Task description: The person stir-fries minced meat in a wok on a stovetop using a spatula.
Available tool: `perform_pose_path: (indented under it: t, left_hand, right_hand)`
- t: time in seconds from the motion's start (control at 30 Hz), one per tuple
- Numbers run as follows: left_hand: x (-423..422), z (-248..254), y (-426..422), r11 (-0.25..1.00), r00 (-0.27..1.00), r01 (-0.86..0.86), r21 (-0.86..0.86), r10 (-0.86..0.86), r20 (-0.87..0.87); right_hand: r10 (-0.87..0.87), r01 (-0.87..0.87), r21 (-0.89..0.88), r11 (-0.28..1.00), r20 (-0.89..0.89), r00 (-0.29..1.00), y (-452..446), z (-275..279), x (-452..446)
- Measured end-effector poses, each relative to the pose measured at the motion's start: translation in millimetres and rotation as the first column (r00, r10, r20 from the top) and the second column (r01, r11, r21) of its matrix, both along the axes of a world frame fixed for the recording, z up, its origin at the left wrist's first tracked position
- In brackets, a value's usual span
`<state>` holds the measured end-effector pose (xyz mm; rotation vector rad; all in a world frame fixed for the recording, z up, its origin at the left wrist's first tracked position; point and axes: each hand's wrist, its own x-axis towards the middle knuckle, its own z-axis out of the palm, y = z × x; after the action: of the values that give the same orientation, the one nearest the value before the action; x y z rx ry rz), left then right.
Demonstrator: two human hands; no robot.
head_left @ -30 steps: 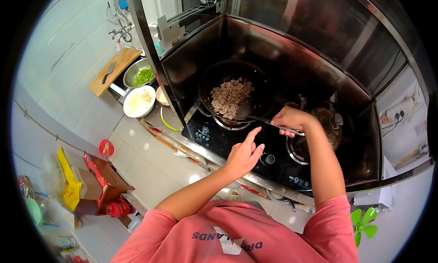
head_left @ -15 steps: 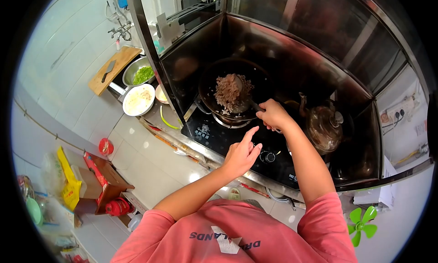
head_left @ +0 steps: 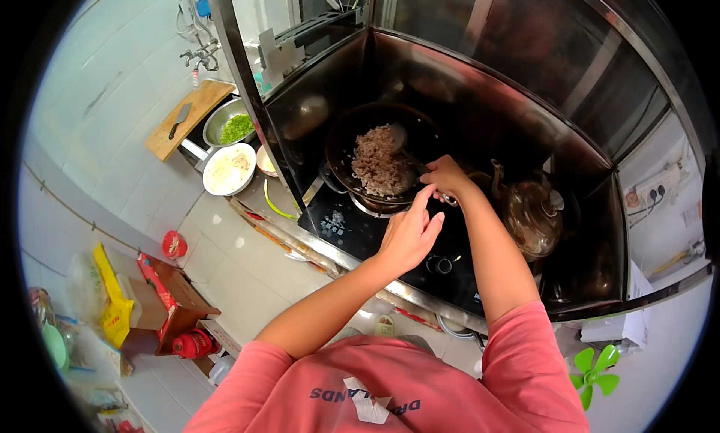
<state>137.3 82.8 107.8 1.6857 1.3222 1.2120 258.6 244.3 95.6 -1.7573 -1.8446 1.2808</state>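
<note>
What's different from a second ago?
The right hand, holding the spatula, moved left and forward; the spatula's head slid farther forward in the wok. The left hand edged forward too. The kettle and knife stayed put.

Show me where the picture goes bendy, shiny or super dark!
In the head view, black corners ring a rounded image and lines on the tiled wall curve; same view, glare spots the floor and smears the metal panel; head view again, the wok nearly melts into the dark behind it, while the left hand and right hand look fairly clear.
</note>
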Motion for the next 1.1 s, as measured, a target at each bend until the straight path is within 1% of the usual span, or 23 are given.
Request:
perform_pose_path:
  t: [0.03, 0.07, 0.1, 0.17, 0.2, 0.23, 0.3, 0.4, 0.47, 0.5, 0.57, 0.63, 0.7, 0.73, 0.8, 0.83, 0.9, 0.93, 0.97, 1.03, 1.1]
  left_hand:
    - [-0.4, 0.3, 0.4, 1.0, 1.0, -0.004, 0.001, 0.004, -0.003]
    - [-0.6, -0.1, -0.2, 1.0, 1.0, -0.009, 0.001, 0.009, 0.003]
    - [-0.6, -0.6, -1.0, 1.0, 1.0, -0.012, 0.001, 0.012, 0.01]
    - [-2.0, -1.8, -6.0, 1.0, 1.0, -0.017, 0.012, 0.017, 0.016]
    - [-2.6, -2.0, -8.6, 1.0, 0.999, -0.009, -0.005, 0.009, 0.042]
    - [-3.2, -1.5, -11.1, 1.0, 0.998, 0.001, -0.02, 0.0, 0.068]
    - [-3.3, 1.7, -18.3, 1.0, 0.997, -0.008, 0.013, 0.007, 0.076]
    - [-6.8, 2.0, -30.8, 0.997, 0.993, 0.043, 0.058, -0.049, 0.104]
    - [-8.9, 3.3, -38.5, 0.997, 0.992, 0.062, 0.039, -0.066, 0.109]
    - [-8.7, 3.0, -41.6, 0.997, 0.99, 0.081, 0.021, -0.083, 0.111]
    - [-6.3, -3.0, -43.9, 0.995, 0.989, 0.096, 0.002, -0.095, 0.112]
    - [-3.8, -10.0, -43.0, 0.996, 0.992, 0.094, 0.006, -0.094, 0.082]
    - [-3.6, -11.3, -42.8, 0.996, 0.993, 0.089, 0.004, -0.089, 0.083]
    - [-3.9, -11.6, -42.7, 0.997, 0.993, 0.081, 0.002, -0.081, 0.084]
    - [-5.3, -12.3, -41.7, 0.997, 0.994, 0.075, -0.003, -0.074, 0.082]
    - [-6.2, -12.8, -42.0, 0.998, 0.995, 0.069, -0.013, -0.068, 0.079]
    - [-9.0, -13.3, -42.3, 0.998, 0.995, 0.057, -0.022, -0.056, 0.078]
    - [-9.0, -13.8, -43.0, 0.998, 0.996, 0.05, -0.032, -0.047, 0.079]
    - [-8.6, -15.5, -43.5, 0.998, 0.996, 0.049, -0.035, -0.046, 0.079]
    - [-8.4, -18.6, -41.4, 0.999, 0.996, 0.039, -0.022, -0.037, 0.08]
    - [-6.2, -18.9, -40.1, 0.999, 0.995, 0.036, -0.031, -0.033, 0.093]
  right_hand:
    - [0.033, -0.032, 0.009, 0.999, -0.059, 0.998, -2.8, 4.2, -7.7]
    - [0.119, -0.119, -0.025, 0.993, -0.017, 0.993, -4.3, 12.0, -8.4]
    - [0.121, -0.121, -0.025, 0.992, -0.017, 0.993, -10.2, 17.1, -9.6]
    - [0.282, -0.294, 0.12, 0.948, 0.104, 0.954, -31.8, 25.9, -9.5]
    - [0.332, -0.34, 0.051, 0.939, 0.121, 0.935, -42.6, 37.0, -8.1]
    - [0.33, -0.338, 0.05, 0.94, 0.121, 0.936, -50.6, 37.7, -4.9]
    - [0.389, -0.508, 0.266, 0.819, 0.394, 0.833, -67.5, 36.4, 6.9]
    - [0.363, -0.488, 0.194, 0.851, 0.454, 0.814, -109.1, 78.9, 23.2]
    - [0.345, -0.468, 0.121, 0.875, 0.522, 0.78, -138.2, 109.4, 26.9]
    - [0.357, -0.514, 0.125, 0.849, 0.581, 0.731, -142.8, 103.7, 30.9]
    - [0.423, -0.543, -0.004, 0.84, 0.632, 0.649, -140.1, 97.2, 20.5]
    - [0.361, -0.515, 0.131, 0.847, 0.57, 0.738, -116.9, 53.2, 16.8]
    - [0.254, -0.41, 0.248, 0.878, 0.484, 0.837, -104.1, 39.8, 8.0]
    - [0.254, -0.409, 0.249, 0.878, 0.483, 0.838, -99.6, 33.2, 4.2]
    - [0.093, -0.238, 0.301, 0.923, 0.427, 0.899, -91.5, 22.1, -3.9]
    - [0.095, -0.24, 0.3, 0.923, 0.426, 0.9, -88.7, 16.9, -8.0]
    - [0.016, -0.155, 0.293, 0.944, 0.427, 0.904, -83.9, 10.4, -17.1]
    - [0.035, -0.173, 0.254, 0.952, 0.468, 0.883, -83.4, 14.5, -23.3]
    - [0.038, -0.174, 0.251, 0.952, 0.468, 0.883, -85.4, 14.3, -22.6]
    - [0.22, -0.377, 0.221, 0.899, 0.516, 0.828, -89.5, 14.6, -19.9]
    - [0.251, -0.409, 0.231, 0.883, 0.506, 0.825, -101.8, 33.2, -6.7]
